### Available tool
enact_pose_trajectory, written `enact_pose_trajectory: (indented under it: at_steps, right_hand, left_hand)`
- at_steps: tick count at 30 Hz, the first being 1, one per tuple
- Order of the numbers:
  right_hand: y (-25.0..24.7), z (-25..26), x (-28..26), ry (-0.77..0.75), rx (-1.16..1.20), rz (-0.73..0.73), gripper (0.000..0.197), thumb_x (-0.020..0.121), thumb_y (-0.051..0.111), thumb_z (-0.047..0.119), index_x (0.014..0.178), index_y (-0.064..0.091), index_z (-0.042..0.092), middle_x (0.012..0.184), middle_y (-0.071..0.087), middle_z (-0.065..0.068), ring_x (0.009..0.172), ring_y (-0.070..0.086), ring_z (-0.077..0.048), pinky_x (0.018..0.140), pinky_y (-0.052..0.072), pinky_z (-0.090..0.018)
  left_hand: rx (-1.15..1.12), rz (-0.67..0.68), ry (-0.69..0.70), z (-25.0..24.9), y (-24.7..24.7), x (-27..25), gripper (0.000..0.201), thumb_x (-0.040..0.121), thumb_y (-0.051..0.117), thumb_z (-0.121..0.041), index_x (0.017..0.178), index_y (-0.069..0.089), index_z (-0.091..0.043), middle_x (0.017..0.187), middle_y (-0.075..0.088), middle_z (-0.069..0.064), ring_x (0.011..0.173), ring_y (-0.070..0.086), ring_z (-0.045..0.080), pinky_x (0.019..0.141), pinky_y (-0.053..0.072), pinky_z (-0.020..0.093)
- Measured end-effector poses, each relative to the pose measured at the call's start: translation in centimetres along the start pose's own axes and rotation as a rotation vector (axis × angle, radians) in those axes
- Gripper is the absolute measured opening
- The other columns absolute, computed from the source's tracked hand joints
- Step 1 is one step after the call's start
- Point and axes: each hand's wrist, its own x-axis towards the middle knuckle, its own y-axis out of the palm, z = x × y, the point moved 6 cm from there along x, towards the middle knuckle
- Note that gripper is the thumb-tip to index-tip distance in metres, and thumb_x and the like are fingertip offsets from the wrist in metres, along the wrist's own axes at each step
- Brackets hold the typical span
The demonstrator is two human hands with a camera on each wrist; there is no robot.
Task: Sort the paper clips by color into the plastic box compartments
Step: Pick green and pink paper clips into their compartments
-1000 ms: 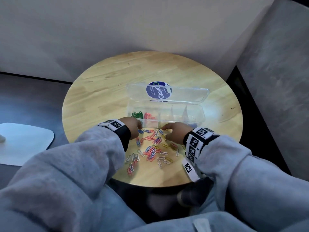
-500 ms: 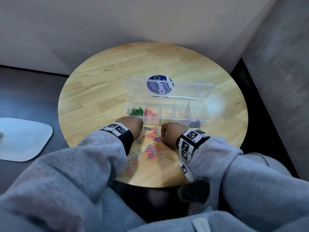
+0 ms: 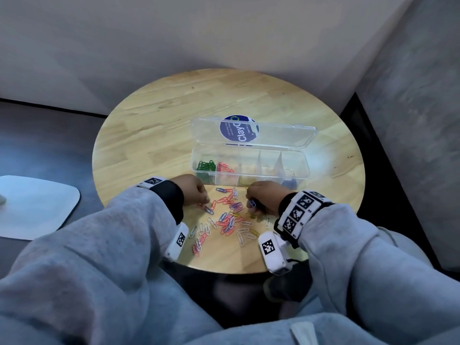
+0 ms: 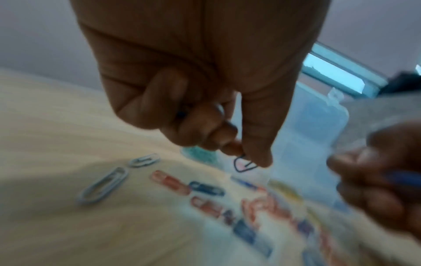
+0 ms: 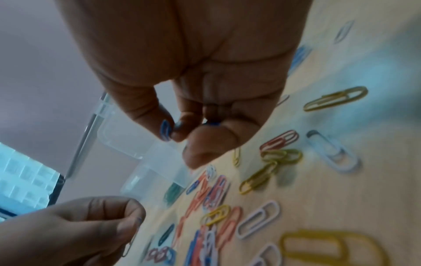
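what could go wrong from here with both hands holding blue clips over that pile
1. The left hand pinches a blue clip only at its tip; the grip may slip and drop it back into the loose pile.
2. The plastic box is clear with low dividers, so the right hand could release its clips into a neighbouring compartment.

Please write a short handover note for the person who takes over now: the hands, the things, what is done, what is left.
Left hand pinches a blue clip. Right hand pinches blue clips.
Plastic box lies open on the round table, beyond the loose pile.
Done: green clips in the leftmost compartment, red clips next to it.
Left: the mixed clips on the table.
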Motion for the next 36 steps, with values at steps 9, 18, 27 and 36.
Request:
enact_pose_trajectory:
  at_steps: [9,18,27,36]
  right_hand:
    - [1.0,1.1,-0.3,-0.067,-0.021,-0.016,0.012,0.091,0.043,0.003,0.083,0.050,0.009,0.065,0.048,-0.009,0.053,0.042,-0.018,0.047,0.036,-0.023]
    - [3.1,3.4,0.0,-0.226,-0.860,-0.136,0.050,0.087,0.049,0.013,0.134,0.049,0.030,0.126,0.059,-0.004,0.108,0.059,-0.022,0.084,0.048,-0.026]
    - [4.6,4.3,1.5,-0.246,-1.084,-0.116,0.031,0.085,0.048,0.013,0.112,0.050,0.028,0.112,0.061,-0.007,0.087,0.056,-0.025,0.070,0.045,-0.027]
    - [4.1,3.7,1.2,-0.259,-1.140,-0.100,0.009,0.085,0.053,0.014,0.093,0.056,0.012,0.101,0.062,-0.008,0.090,0.056,-0.024,0.071,0.044,-0.029]
  left_hand:
    - [-1.083,0.057,-0.027,1.0,-3.0,-2.8,0.022,0.092,0.046,-0.002,0.072,0.050,-0.007,0.071,0.054,0.010,0.038,0.055,0.006,0.038,0.043,0.011]
    - [-1.206,0.098,-0.108,2.7,-2.2,-3.6,0.009,0.092,0.051,-0.011,0.084,0.054,-0.012,0.068,0.058,0.006,0.045,0.056,0.008,0.041,0.046,0.013]
    - [-0.578,-0.014,-0.152,2.7,-2.6,-1.9,0.022,0.091,0.056,-0.030,0.096,0.062,-0.009,0.071,0.051,0.005,0.057,0.042,0.018,0.051,0.035,0.021]
    - [-0.038,-0.068,-0.110,0.8,-1.1,-0.3,0.024,0.083,0.061,-0.016,0.104,0.072,-0.011,0.109,0.070,0.005,0.088,0.057,0.019,0.074,0.042,0.023]
